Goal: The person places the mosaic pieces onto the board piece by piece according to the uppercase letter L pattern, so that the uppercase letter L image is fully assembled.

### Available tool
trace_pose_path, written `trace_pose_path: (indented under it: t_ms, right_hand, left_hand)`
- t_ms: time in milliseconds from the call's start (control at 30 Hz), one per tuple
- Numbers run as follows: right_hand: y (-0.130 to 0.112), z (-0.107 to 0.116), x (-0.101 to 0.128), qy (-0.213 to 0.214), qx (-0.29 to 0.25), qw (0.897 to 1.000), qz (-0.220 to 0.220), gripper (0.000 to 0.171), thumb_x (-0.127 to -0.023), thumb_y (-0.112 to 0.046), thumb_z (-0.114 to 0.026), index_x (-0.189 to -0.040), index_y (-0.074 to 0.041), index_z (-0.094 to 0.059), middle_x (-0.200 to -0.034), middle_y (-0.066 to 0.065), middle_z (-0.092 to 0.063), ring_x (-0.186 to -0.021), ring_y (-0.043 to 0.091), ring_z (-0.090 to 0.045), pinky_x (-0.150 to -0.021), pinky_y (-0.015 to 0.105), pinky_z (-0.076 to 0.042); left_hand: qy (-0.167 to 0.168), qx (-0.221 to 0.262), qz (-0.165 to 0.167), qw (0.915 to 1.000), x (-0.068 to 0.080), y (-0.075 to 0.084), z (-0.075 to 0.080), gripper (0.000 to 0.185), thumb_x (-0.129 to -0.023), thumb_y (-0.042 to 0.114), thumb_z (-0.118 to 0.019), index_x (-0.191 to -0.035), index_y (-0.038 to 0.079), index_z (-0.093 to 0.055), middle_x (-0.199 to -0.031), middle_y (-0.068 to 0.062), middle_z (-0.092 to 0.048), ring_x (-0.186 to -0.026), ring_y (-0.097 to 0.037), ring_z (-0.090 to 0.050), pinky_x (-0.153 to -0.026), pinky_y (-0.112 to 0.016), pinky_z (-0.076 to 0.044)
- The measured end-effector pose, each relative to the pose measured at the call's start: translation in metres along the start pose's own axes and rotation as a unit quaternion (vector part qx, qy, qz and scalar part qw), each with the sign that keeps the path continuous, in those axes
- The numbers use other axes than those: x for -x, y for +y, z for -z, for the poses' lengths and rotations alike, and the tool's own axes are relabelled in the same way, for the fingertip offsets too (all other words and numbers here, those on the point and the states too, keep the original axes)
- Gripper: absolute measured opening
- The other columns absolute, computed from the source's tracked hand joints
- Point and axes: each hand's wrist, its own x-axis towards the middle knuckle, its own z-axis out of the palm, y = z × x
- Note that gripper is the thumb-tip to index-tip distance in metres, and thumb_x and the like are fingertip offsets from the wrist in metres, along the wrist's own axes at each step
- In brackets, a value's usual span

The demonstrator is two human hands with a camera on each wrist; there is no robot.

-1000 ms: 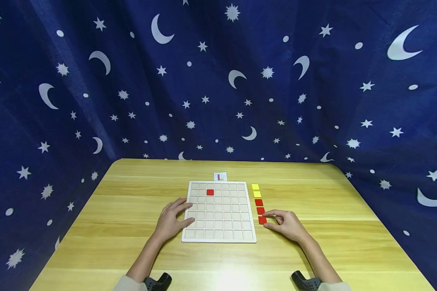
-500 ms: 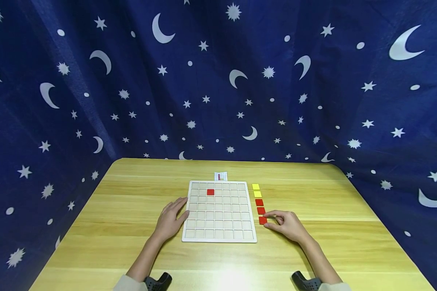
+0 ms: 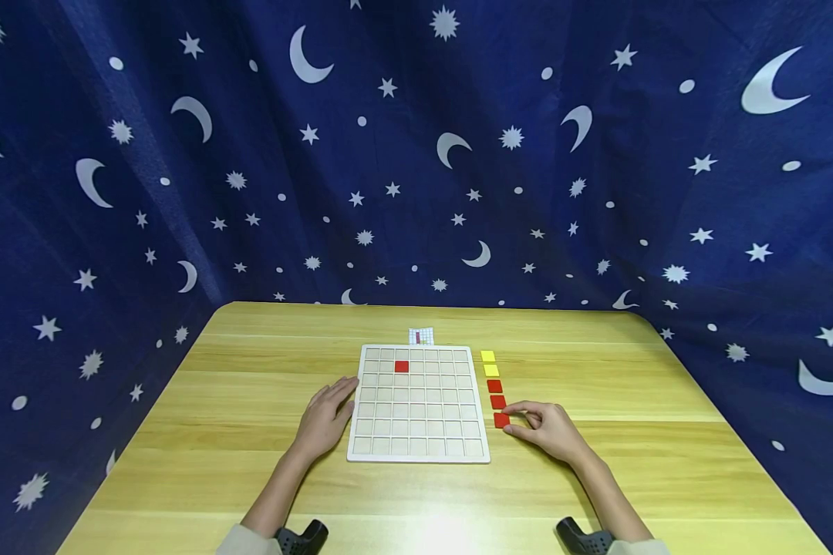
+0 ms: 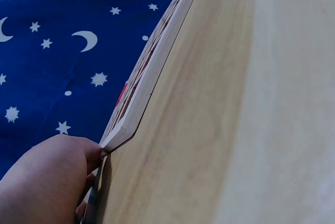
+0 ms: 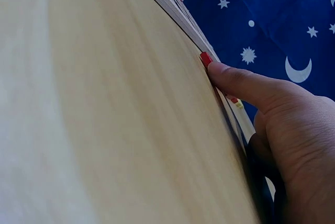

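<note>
A white square grid board (image 3: 419, 460) lies on the table, with one red tile (image 3: 402, 367) in a cell of its upper part. My left hand (image 3: 322, 420) rests at the board's left edge, fingers fairly straight and holding nothing. To the right of the board runs a column of loose square tiles: two yellow tiles (image 3: 490, 371) at the far end and red ones nearer. My right hand (image 3: 550, 432) pinches the nearest red tile (image 3: 500, 421) between thumb and index finger; it still lies on the table. In the right wrist view the thumb (image 5: 222, 72) touches that tile (image 5: 205, 58).
Behind the board's top edge lies a small printed grid card (image 3: 420, 336). The wooden table (image 3: 250, 370) extends around the board on all sides. A dark blue curtain (image 3: 416, 154) with moons and stars hangs behind it.
My left thumb and fingers have drawn back leftward from over the board's rim to its side. My right hand stays at the nearest red tile. The tiles look unmoved.
</note>
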Motion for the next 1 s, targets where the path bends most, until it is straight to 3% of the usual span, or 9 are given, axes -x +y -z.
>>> trace_pose_path:
  t_ms: [567,1000]
  right_hand:
    - [-0.0031,0.0005,0.0006,0.003,-0.005,1.0,0.001,0.024,-0.073,-0.03,-0.078,-0.095,-0.021,-0.07,-0.049,-0.014,-0.023,-0.046,-0.001,-0.018,-0.045,0.014,-0.022]
    - [-0.0005,-0.0015,0.0012,0.014,-0.009,1.0,0.01,0.024,-0.074,-0.031,-0.077,-0.095,-0.023,-0.07,-0.049,-0.013,-0.024,-0.045,-0.002,-0.019,-0.045,0.018,-0.031]
  left_hand:
    - [0.008,-0.002,0.0,1.0,-0.0005,0.0009,-0.0001,0.038,-0.091,0.012,-0.056,-0.129,0.003,-0.053,-0.132,-0.011,-0.051,-0.126,-0.029,-0.041,-0.108,-0.048,-0.023]
    - [-0.001,-0.008,0.016,0.9998,-0.0007,-0.0013,-0.0015,0.038,-0.093,0.015,-0.054,-0.13,0.006,-0.053,-0.133,-0.008,-0.05,-0.128,-0.026,-0.039,-0.109,-0.045,-0.022]
